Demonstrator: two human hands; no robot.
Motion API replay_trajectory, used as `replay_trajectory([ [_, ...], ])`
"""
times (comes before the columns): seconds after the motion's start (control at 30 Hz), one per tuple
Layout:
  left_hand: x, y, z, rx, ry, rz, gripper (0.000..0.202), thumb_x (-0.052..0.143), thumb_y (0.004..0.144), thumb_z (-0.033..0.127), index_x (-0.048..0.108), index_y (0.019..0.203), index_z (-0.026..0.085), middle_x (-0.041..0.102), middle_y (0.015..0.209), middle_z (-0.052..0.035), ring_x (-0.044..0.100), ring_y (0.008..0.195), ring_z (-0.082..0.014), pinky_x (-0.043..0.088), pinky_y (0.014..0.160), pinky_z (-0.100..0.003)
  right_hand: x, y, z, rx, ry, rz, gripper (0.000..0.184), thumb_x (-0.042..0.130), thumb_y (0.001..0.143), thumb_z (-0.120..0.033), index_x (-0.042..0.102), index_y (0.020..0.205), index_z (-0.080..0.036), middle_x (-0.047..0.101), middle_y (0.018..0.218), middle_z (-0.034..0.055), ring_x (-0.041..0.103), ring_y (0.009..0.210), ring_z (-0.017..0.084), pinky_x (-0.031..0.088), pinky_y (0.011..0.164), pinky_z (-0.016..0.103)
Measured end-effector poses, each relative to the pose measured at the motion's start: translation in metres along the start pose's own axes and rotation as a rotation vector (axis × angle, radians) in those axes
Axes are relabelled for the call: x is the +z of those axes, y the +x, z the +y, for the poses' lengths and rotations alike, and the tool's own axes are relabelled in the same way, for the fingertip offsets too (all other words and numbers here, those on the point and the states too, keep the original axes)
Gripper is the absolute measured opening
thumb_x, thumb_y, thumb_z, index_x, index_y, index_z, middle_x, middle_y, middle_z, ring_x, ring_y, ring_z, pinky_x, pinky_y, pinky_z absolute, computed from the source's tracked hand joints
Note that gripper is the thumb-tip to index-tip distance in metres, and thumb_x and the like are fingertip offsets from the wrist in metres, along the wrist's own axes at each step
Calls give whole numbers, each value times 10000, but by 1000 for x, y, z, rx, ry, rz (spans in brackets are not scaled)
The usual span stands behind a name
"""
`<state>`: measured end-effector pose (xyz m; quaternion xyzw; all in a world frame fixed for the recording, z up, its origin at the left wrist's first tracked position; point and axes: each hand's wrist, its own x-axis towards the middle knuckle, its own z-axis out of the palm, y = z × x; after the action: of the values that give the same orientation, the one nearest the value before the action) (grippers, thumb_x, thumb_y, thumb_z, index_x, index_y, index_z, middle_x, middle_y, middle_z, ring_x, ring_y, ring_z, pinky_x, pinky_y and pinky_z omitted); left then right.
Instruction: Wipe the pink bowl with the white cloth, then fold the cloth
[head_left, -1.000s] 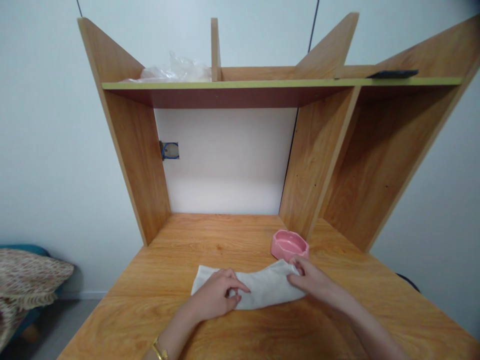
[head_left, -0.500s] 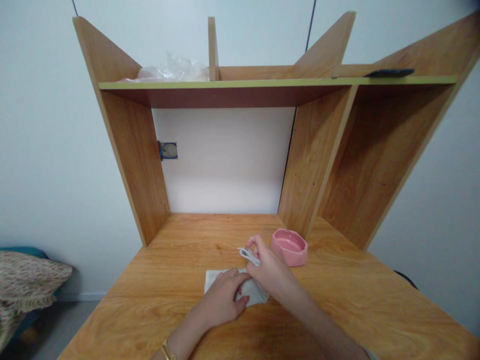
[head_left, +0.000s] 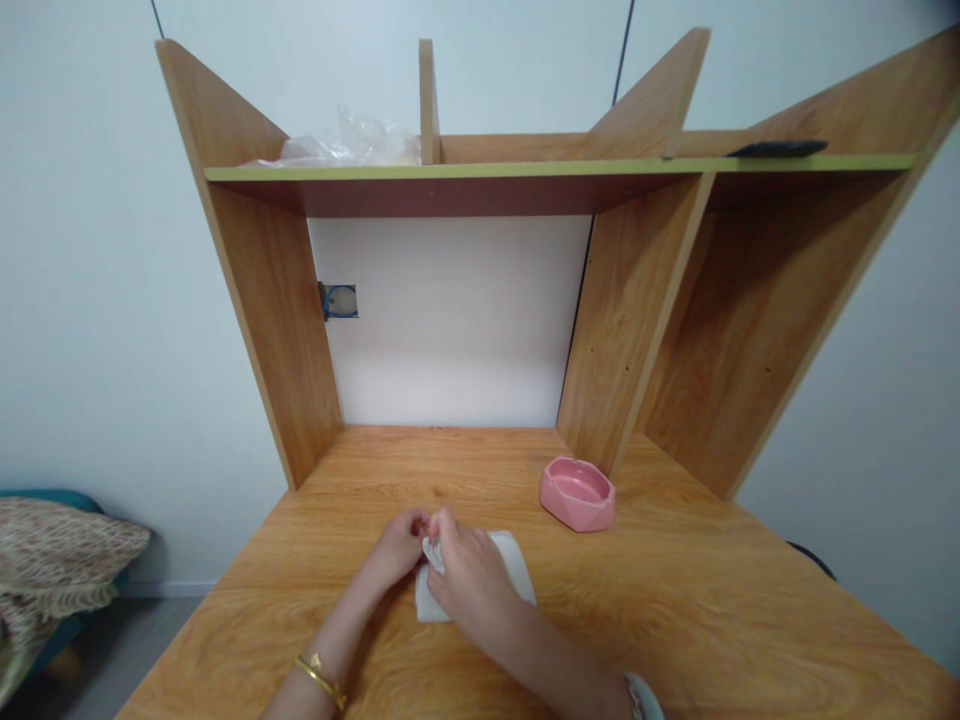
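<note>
A pale grey-white folded cloth (head_left: 511, 562) lies on the desk in front of me. My right hand (head_left: 474, 580) reaches over it from the right, its thumb and fingers closed on a raised, folded part of the cloth. At the cloth's upper left corner, my left hand (head_left: 403, 546) has its fingers curled in a pinch against the same raised fold, close to the right fingertips. The exact grip of the left fingertips is partly hidden.
A pink faceted bowl (head_left: 577, 494) stands on the wooden desk (head_left: 712, 600), right of the cloth. Behind rises a wooden shelf unit (head_left: 480, 172) with a clear plastic bag (head_left: 352, 140) and a dark flat object (head_left: 780, 148) on top. A patterned cushion (head_left: 67, 550) is at far left.
My right hand has moved left and down with the raised fold, away from the bowl. My left hand has lifted off the cloth's top and gone to its upper left corner.
</note>
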<state>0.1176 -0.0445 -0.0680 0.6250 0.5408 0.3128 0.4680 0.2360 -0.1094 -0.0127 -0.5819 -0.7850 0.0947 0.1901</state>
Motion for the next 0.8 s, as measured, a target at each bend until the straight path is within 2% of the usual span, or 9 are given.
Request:
replay_trajectory([
  [0.1,-3,2,-4,-35,-50,24,170,430,656,305,491,736,168,434,508,65,410,435,-86,332,448,-202,15,-4,-3,-1,63,-54,277,510,679,-115,436,936,-185,621,889,66,574,817,201,341,655,265],
  [0.2,-5,2,-3,-42,-64,44,230,356,695,330,484,804,172,403,478,76,390,404,-94,314,422,-204,19,-9,-1,-41,148,-107,317,581,642,-206,455,930,-172,611,920,85,564,822,216,357,670,277],
  [0.33,-5,-3,8,70,2,133,201,423,693,333,507,759,163,495,591,30,466,551,-113,363,527,-219,7,-9,14,-61,319,-128,286,538,682,-231,474,959,-194,596,803,10,544,700,149,355,594,229],
  [0.4,-5,-7,16,172,91,227,202,432,711,343,512,743,161,529,658,4,483,627,-126,374,596,-231,-5,-7,29,-50,327,-63,191,479,720,-184,514,908,-202,578,783,-1,525,700,129,356,604,215],
  [0.47,-5,-12,25,258,153,267,232,406,742,374,503,710,166,520,639,6,468,610,-126,364,591,-233,-18,-6,47,-43,267,24,176,427,729,-115,547,836,-186,566,814,18,518,758,133,365,679,229],
  [0.53,-5,-17,32,317,180,199,281,374,767,396,485,640,171,496,590,17,445,576,-118,344,559,-222,-29,-6,64,-25,234,41,220,402,733,-84,567,851,-169,557,827,35,519,776,138,371,716,242],
  [0.6,-3,-23,36,328,251,61,316,361,771,384,480,572,170,483,544,24,430,547,-109,318,527,-212,-34,-9,75,-5,221,10,215,430,750,-125,589,888,-167,551,839,42,523,787,148,381,728,254],
  [0.7,-1,-31,38,238,447,-129,305,409,732,361,511,522,165,493,494,34,414,503,-100,273,486,-209,-31,-16,82,9,203,-86,234,516,749,-226,609,960,-187,551,891,52,525,834,166,384,758,269],
  [0.8,1,-37,39,173,582,-189,247,454,688,332,536,521,171,507,482,43,412,490,-97,247,476,-211,-21,-22,85,30,192,-154,271,537,748,-258,597,1006,-203,554,941,63,518,889,175,373,790,278],
])
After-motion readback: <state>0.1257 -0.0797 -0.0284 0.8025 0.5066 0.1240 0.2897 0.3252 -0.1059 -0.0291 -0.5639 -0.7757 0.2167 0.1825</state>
